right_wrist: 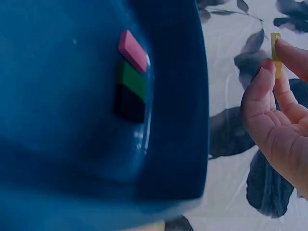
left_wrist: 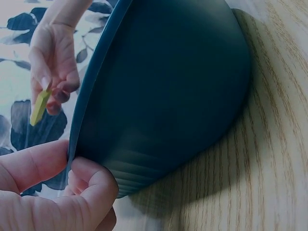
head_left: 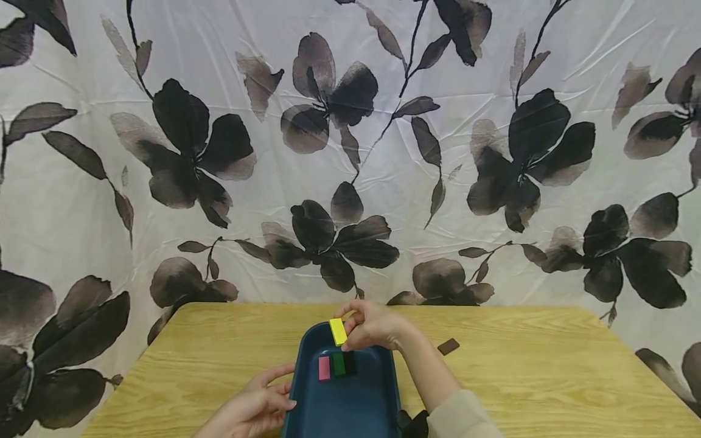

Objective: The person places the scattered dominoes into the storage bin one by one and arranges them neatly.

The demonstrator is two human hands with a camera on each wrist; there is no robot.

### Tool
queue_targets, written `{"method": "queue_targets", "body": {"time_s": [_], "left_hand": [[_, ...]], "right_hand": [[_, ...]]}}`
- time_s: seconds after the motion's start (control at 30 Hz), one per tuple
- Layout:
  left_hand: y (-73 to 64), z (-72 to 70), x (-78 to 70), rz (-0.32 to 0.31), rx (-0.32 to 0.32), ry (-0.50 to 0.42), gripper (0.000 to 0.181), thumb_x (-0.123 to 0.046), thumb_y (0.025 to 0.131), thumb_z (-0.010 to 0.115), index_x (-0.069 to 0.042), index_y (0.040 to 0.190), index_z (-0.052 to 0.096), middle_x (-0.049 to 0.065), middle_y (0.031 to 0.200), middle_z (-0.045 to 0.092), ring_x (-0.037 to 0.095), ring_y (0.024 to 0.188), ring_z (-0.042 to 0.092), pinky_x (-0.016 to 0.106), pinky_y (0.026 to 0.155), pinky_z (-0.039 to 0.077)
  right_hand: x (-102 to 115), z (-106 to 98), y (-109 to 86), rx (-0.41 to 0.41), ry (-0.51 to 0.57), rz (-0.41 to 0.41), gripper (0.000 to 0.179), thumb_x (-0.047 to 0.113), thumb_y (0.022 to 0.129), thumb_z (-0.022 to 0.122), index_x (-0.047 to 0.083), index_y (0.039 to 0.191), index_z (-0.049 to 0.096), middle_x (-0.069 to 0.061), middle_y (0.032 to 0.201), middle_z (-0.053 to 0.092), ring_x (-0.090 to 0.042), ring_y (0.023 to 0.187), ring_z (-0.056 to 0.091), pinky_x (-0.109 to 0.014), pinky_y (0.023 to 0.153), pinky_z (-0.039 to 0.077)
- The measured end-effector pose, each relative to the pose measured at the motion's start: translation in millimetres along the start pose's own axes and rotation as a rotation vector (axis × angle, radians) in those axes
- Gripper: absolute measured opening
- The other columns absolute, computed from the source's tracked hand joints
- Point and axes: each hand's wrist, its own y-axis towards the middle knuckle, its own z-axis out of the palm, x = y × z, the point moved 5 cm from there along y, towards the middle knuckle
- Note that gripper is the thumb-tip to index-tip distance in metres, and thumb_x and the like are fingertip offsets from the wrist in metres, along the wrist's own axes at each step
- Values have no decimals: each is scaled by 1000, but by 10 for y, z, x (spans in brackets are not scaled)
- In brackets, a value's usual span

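My right hand [head_left: 375,326] pinches a small yellow block [head_left: 338,332] between thumb and fingers, above the far end of a dark blue tray [head_left: 342,413]. The right wrist view shows the yellow block [right_wrist: 276,55] upright at the fingertips, beyond the tray's rim [right_wrist: 202,120]. My left hand [head_left: 254,401] holds the tray's left side; in the left wrist view its thumb and fingers [left_wrist: 94,185] pinch the rim. Inside the tray near the far wall stand a pink block [head_left: 324,368], a green block [head_left: 339,364] and a black block [head_left: 350,363], the green and black side by side.
A brown block [head_left: 448,347] lies on the wooden table [head_left: 526,377] to the right of my right forearm. Behind the table's far edge hangs a white cloth [head_left: 427,170] with dark flowers. Something black [head_left: 413,424] sits by the right sleeve [head_left: 462,417] at the bottom.
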Motion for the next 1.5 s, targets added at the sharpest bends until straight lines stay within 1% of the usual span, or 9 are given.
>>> {"method": "queue_targets", "body": {"time_s": [0.3, 0.47, 0.6, 0.73, 0.83, 0.97, 1.2, 1.33, 1.5], "left_hand": [[-7, 4, -20, -15, 3, -8, 77, 19, 83, 46, 6, 143, 0, 9, 101, 53, 16, 87, 55, 26, 76, 49], [-11, 8, -9, -46, -13, -20, 75, 19, 84, 45, 6, 143, 0, 9, 100, 53, 16, 84, 54, 24, 75, 48], [-14, 7, -10, -52, -29, -23, 75, 20, 84, 45, 6, 143, 0, 10, 101, 53, 17, 84, 53, 25, 77, 48], [-13, 14, -14, -33, 8, -20, 75, 19, 84, 44, 7, 142, -2, 8, 100, 54, 15, 83, 55, 26, 76, 48], [-13, 18, -13, -26, 32, -29, 77, 19, 84, 45, 8, 142, -4, 7, 98, 54, 14, 83, 56, 26, 75, 48], [-17, 21, -8, -29, 19, -43, 78, 19, 83, 46, 6, 143, -2, 7, 97, 54, 15, 85, 55, 24, 76, 49], [-9, 21, 11, -21, 29, -43, 75, 20, 83, 44, 7, 142, 0, 7, 97, 55, 15, 85, 56, 23, 73, 49], [-9, 10, 21, -47, 16, -44, 75, 19, 83, 44, 7, 142, -2, 8, 99, 55, 13, 80, 54, 19, 70, 46], [-4, 2, 12, -28, 15, -32, 76, 19, 83, 45, 7, 142, -1, 8, 100, 54, 14, 81, 54, 21, 71, 47]], "right_hand": [[-69, 185, 77, 47, 71, 21, 52, -22, 70, 62, -5, 117, 49, -8, 77, 53, -17, 67, 56, -35, 72, 54], [-140, 278, 90, 71, 111, 47, 49, -22, 72, 60, -3, 116, 50, -7, 76, 53, -17, 67, 56, -41, 75, 53], [-187, 328, 107, 76, 105, 55, 50, -23, 71, 60, -2, 115, 51, -7, 76, 54, -17, 65, 55, -35, 70, 53], [-251, 371, 136, 91, 96, 73, 49, -23, 71, 60, 0, 114, 52, -7, 74, 55, -16, 62, 56, -30, 62, 50], [-323, 404, 161, 118, 110, 99, 47, -23, 73, 59, 0, 113, 53, -6, 74, 55, -16, 61, 58, -33, 65, 53], [-417, 431, 192, 144, 119, 120, 47, -25, 73, 58, 0, 112, 53, -6, 74, 55, -17, 63, 59, -37, 71, 54], [-522, 482, 216, 176, 68, 145, 46, -25, 71, 60, 1, 109, 56, -6, 74, 56, -16, 64, 57, -28, 61, 51], [-558, 521, 219, 208, 45, 159, 45, -26, 70, 60, 2, 105, 57, -5, 71, 56, -16, 63, 56, -29, 61, 52], [-573, 555, 219, 247, 21, 169, 45, -29, 68, 59, 2, 100, 57, -5, 69, 54, -15, 64, 54, -29, 62, 53]]}}
